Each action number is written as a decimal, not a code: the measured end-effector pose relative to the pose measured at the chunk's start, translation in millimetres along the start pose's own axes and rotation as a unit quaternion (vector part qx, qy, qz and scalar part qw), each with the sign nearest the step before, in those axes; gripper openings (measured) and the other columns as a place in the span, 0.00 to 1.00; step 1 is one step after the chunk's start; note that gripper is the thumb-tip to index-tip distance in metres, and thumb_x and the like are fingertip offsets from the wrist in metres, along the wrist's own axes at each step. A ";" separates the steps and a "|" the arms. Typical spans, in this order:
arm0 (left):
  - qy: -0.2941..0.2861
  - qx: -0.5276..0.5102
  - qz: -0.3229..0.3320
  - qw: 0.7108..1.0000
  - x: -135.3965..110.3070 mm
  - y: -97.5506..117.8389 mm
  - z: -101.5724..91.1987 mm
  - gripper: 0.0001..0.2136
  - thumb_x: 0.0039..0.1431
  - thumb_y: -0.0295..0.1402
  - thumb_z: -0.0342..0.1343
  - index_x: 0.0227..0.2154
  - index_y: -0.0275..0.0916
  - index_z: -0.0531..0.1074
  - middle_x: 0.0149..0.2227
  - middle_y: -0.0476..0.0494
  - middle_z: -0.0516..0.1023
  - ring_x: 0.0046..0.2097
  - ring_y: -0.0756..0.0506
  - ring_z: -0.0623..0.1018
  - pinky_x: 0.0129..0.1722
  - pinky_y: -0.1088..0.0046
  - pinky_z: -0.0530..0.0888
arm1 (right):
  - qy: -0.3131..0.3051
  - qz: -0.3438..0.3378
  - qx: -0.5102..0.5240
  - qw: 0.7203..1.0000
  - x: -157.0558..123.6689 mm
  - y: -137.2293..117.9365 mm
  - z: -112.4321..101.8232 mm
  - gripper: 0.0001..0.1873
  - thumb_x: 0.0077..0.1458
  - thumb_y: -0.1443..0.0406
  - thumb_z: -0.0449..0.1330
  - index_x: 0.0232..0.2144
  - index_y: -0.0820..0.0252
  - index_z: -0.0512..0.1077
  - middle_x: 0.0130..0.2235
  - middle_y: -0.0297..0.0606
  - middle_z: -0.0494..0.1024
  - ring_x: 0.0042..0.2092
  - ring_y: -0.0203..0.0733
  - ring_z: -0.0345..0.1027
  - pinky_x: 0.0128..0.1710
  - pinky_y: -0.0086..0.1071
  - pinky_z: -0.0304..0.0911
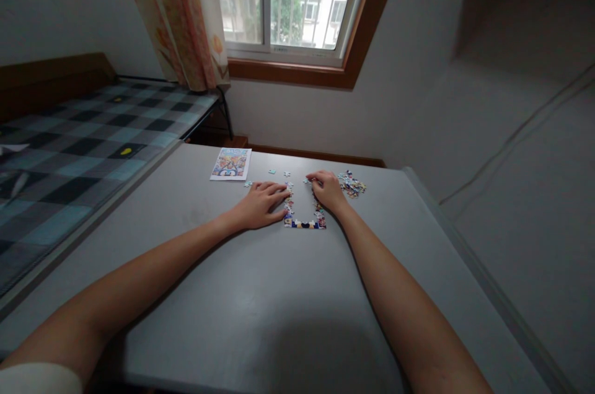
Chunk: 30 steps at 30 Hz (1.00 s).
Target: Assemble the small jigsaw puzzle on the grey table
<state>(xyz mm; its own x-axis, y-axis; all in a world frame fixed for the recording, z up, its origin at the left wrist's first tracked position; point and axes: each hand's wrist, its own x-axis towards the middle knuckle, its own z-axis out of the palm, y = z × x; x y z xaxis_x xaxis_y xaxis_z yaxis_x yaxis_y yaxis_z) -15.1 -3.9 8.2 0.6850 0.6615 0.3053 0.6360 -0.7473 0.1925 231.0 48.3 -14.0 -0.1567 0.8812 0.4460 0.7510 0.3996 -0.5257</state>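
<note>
Head view: L hand (263, 205) spread, ungripping, at puzzle border (305, 225) nr far edge of surface (209, 307); R hand (328, 190) bent, can't tell grip. Pcs (352, 186) prob. light, stiff; pinch sides.

Two hands (264, 203) (329, 191), one puzzle border (304, 225), one piece pile (352, 185), one picture sheet (231, 165), one table (223, 301), one curtain (183, 16), one window (302, 10).

Your light is dim. Daylight enters by the window (304, 4) beyond your left hand (264, 205) and right hand (326, 191), the view outside washed pale. A broad soft shadow darkens the table (209, 319) nearer you than either hand. Wide-angle stretch enlarges your forearms (158, 258); the pieces (353, 185) right of your right hand lack crisp detail.
</note>
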 end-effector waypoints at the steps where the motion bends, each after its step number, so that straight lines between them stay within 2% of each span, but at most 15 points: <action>1: 0.001 -0.001 0.001 1.000 0.1 0.2 -0.2 0.22 0.63 0.45 0.51 0.58 0.45 0.68 0.59 0.39 0.70 0.59 0.37 0.68 0.58 0.53 0.61 | -0.001 -0.003 -0.001 1.000 0.3 0.1 -0.1 0.15 0.53 0.72 0.53 0.35 0.57 0.79 0.39 0.40 0.80 0.44 0.46 0.69 0.51 0.43 0.61; 17: 0.014 -0.005 0.006 1.000 -0.9 0.4 -0.1 0.21 0.62 0.45 0.51 0.55 0.45 0.70 0.56 0.41 0.72 0.57 0.38 0.69 0.57 0.55 0.62 | 0.005 -0.019 -0.008 1.000 1.2 -0.6 -0.9 0.15 0.53 0.72 0.53 0.33 0.57 0.79 0.37 0.40 0.80 0.43 0.46 0.70 0.50 0.41 0.62; 30: 0.023 -0.006 0.011 1.000 -1.3 0.9 -0.7 0.19 0.63 0.43 0.51 0.54 0.45 0.70 0.56 0.41 0.71 0.56 0.39 0.69 0.56 0.57 0.64 | 0.022 -0.011 0.028 0.999 2.8 -1.4 -2.3 0.16 0.52 0.73 0.51 0.35 0.59 0.79 0.35 0.41 0.80 0.40 0.45 0.71 0.49 0.40 0.63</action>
<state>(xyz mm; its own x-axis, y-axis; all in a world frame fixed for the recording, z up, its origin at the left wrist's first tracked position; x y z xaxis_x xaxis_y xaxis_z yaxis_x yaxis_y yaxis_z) -15.6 -5.5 8.7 0.6822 0.6410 0.3518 0.6162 -0.7630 0.1952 231.0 49.6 -10.4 -0.1436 0.8611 0.4877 0.7100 0.4330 -0.5554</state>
